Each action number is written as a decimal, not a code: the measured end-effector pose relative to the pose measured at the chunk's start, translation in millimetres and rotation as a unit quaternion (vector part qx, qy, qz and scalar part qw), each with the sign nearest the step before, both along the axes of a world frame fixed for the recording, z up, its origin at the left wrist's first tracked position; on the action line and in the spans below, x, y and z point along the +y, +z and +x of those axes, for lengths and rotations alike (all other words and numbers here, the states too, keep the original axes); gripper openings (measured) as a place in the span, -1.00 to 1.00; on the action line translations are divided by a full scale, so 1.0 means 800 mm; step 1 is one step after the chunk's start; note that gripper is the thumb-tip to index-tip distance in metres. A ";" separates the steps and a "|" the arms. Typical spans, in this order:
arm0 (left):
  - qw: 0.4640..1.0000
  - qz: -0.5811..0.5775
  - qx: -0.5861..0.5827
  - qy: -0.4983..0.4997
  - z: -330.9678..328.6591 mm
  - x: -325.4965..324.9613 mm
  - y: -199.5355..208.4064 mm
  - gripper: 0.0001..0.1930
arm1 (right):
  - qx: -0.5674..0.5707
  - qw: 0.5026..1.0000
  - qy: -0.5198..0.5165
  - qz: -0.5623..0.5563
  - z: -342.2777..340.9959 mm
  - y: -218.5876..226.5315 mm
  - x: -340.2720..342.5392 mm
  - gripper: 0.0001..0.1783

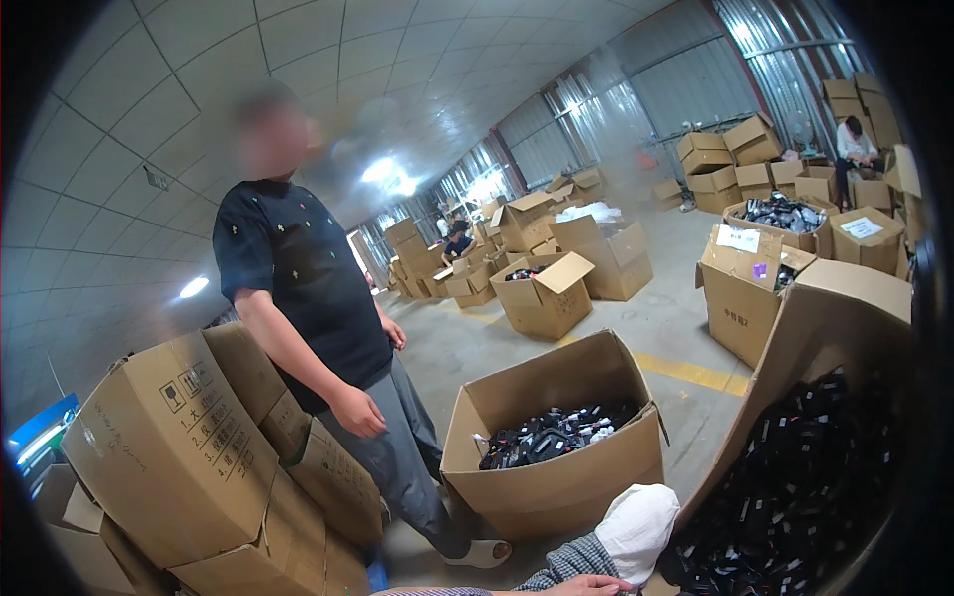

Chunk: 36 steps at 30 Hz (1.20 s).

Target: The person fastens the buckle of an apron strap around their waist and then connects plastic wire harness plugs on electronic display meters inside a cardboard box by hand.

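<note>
Left hand by the look of its forearm, a bare hand [588, 586] enters at the lower rim between 5 and 6 o'clock, cut off by the picture's edge; too little of it shows to tell how far it is open or whether it has hold of anything. The right hand's state cannot be told from this view.

Largest of all is the pale tiled ceiling [129, 119], spreading from 9 to 12 o'clock, followed by the grey floor [681, 303], crossed by a yellow stripe [691, 372] between 3 and 4 o'clock. A tall carton [835, 308] stands open at 4 o'clock, heaped inside with black pieces [785, 497] bearing small white tags. Stacked cartons [189, 467] rise at 8 o'clock. At 9 o'clock a standing person [308, 288] in a dark top and grey trousers faces the middle, arms lowered. A wide carton [556, 492] sits open at 5 o'clock, holding more dark pieces [552, 439]. Further off, a flapped carton [547, 306] shows near 3 o'clock. Just beside the hand, at 5 o'clock, lies a white cloth covering [636, 526], meeting grey checked fabric [586, 558]. Smallest is the standing person's white shoe [481, 553] at 6 o'clock.
</note>
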<state>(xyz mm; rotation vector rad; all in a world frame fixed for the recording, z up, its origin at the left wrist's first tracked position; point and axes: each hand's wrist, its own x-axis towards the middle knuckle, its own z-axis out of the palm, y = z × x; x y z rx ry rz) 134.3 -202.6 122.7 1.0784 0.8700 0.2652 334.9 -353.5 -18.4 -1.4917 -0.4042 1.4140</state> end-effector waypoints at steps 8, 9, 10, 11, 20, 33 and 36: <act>1.000 -0.012 -0.001 -0.007 0.007 -0.004 -0.005 -0.58 | 0.009 1.000 0.000 -0.017 0.006 0.033 0.011 -0.46; 1.000 0.003 0.007 -0.016 0.005 -0.002 -0.012 -0.61 | 0.011 1.000 0.009 -0.015 0.007 0.035 0.014 -0.46; 1.000 -0.001 0.006 -0.017 0.001 0.003 -0.028 -0.61 | 0.014 1.000 0.018 -0.013 0.008 0.037 0.017 -0.47; 0.999 -0.036 -0.022 -0.027 -0.006 0.006 -0.049 -0.62 | 0.016 0.999 0.033 -0.011 0.007 0.038 0.020 -0.48; 0.992 -0.045 -0.054 -0.104 0.006 0.018 -0.036 -0.55 | 0.051 0.994 0.099 0.006 0.001 0.037 0.042 -0.55; 0.959 0.003 -0.065 -0.275 0.071 0.004 -0.038 -0.67 | 0.046 0.976 -0.164 0.136 -0.042 0.072 -0.040 -0.65; 0.936 0.050 -0.049 -0.346 0.072 -0.007 -0.013 -0.67 | -0.007 0.962 -0.215 0.166 -0.067 0.076 -0.056 -0.61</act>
